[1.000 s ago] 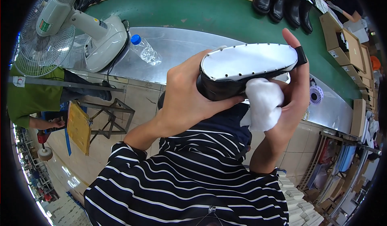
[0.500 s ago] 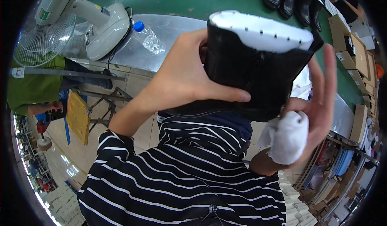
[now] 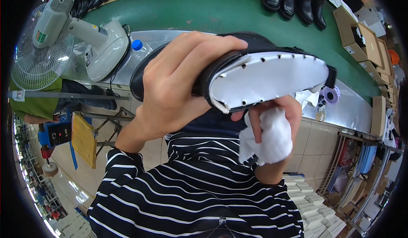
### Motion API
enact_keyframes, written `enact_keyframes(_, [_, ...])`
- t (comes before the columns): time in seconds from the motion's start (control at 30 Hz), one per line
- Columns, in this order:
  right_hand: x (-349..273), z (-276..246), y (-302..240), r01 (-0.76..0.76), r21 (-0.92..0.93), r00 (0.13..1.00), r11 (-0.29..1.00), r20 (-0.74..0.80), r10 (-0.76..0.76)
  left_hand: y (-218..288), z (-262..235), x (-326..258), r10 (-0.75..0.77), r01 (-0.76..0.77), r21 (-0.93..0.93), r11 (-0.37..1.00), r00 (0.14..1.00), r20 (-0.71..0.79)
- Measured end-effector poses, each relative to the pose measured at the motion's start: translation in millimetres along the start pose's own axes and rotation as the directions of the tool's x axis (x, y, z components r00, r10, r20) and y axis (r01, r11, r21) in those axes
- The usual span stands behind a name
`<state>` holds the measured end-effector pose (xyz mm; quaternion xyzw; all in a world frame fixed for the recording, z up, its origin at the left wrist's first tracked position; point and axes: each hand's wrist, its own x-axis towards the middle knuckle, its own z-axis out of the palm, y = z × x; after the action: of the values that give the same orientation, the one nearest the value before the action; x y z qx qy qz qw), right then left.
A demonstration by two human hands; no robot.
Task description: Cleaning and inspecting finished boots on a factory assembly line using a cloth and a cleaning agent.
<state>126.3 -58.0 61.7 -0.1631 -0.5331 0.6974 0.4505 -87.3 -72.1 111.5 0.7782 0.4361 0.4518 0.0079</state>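
A black leather boot (image 3: 255, 42) is held up in front of me, tilted so its white part (image 3: 272, 78) faces me. Dark holes run along the edge of that white part. My left hand (image 3: 170, 81) wraps round the boot, its fingers over the top, with the rounded black end showing to the left of the hand. Under the boot's right part, my right hand (image 3: 291, 115) grips a bunched white cloth (image 3: 275, 140). Some of its fingers are hidden behind the boot and cloth.
A white fan (image 3: 55, 34) and a blue-capped bottle (image 3: 138, 47) stand on the metal-edged green table (image 3: 178, 11). Black boots (image 3: 293, 2) line its far side, with cardboard boxes (image 3: 352, 30) at right. A small purple fan (image 3: 330, 94) sits near the right edge. Another person's green clothing (image 3: 36, 104) shows at left.
The boot has turned and tipped, so its white part now faces me more fully. My left hand has shifted over its top. The right hand has moved left with the cloth, beneath the boot.
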Motion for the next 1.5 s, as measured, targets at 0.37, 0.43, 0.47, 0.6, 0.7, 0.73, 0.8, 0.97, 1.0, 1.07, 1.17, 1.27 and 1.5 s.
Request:
enact_keyframes(0.37, [21.5, 16.4, -4.6, 0.104, 0.006, 0.994, 0.995, -0.035, -0.104, -3.6, 10.0, -0.7, -0.315, 0.308, -0.136, 0.942, 0.949, -0.033])
enact_keyframes(0.43, [21.4, 14.6, -5.3, 0.094, -0.024, 0.995, 0.995, -0.023, -0.095, -5.2, 10.4, -1.7, -0.327, 0.323, -0.143, 0.936, 0.945, -0.006])
enact_keyframes(0.47, [21.7, 14.6, -6.2, 0.094, -0.057, 0.995, 0.994, -0.008, -0.094, -4.9, 10.6, -1.8, -0.33, 0.328, -0.148, 0.933, 0.944, 0.016])
enact_keyframes(0.6, [20.0, 29.7, -1.0, 0.155, -0.136, 0.957, 0.979, -0.227, -0.183, 1.0, 11.8, -3.5, -0.264, 0.263, -0.023, 0.964, 0.964, -0.038])
enact_keyframes(0.7, [20.3, 18.4, 8.0, 0.28, -0.178, 0.953, 0.943, -0.065, -0.295, -6.4, 10.8, -5.0, -0.199, 0.197, -0.048, 0.979, 0.979, -0.039])
enact_keyframes(0.73, [17.8, 21.8, 7.8, 0.264, -0.153, 0.949, 0.952, -0.135, -0.284, -4.4, 9.8, -7.0, -0.176, 0.176, -0.026, 0.984, 0.984, -0.028])
enact_keyframes(0.8, [17.9, 7.8, -5.4, 0.084, 0.154, 0.994, 0.985, -0.081, -0.072, -0.1, 12.6, -7.7, -0.176, 0.177, 0.016, 0.984, 0.984, -0.033])
enact_keyframes(0.97, [20.3, 23.3, -6.9, 0.15, -0.088, 0.972, 0.985, -0.17, -0.164, -1.1, 13.7, -6.0, -0.236, 0.232, -0.101, 0.968, 0.971, -0.029])
enact_keyframes(1.0, [20.2, 22.7, -8.6, 0.125, -0.113, 0.975, 0.986, -0.168, -0.143, 1.4, 14.4, -6.4, -0.219, 0.219, -0.013, 0.976, 0.975, -0.033])
enact_keyframes(1.07, [20.2, 22.0, -9.4, 0.104, -0.14, 0.977, 0.985, -0.171, -0.127, 2.4, 16.8, -3.7, -0.212, 0.211, -0.015, 0.977, 0.975, -0.072])
enact_keyframes(1.17, [20.0, 33.4, 1.4, 0.261, -0.204, 0.92, 0.943, -0.242, -0.307, -1.6, 17.9, -2.1, -0.282, 0.268, -0.185, 0.946, 0.958, -0.053])
enact_keyframes(1.27, [24.6, 29.8, -16.0, 0.105, -0.121, 0.964, 0.987, -0.23, -0.131, 16.6, 10.4, -2.8, -0.254, 0.249, 0.159, 0.955, 0.967, 0.007])
enact_keyframes(1.5, [22.7, 26.3, -11.9, 0.117, -0.031, 0.964, 0.993, -0.237, -0.121, 22.0, 11.2, -4.2, -0.376, 0.379, 0.038, 0.925, 0.924, -0.073])
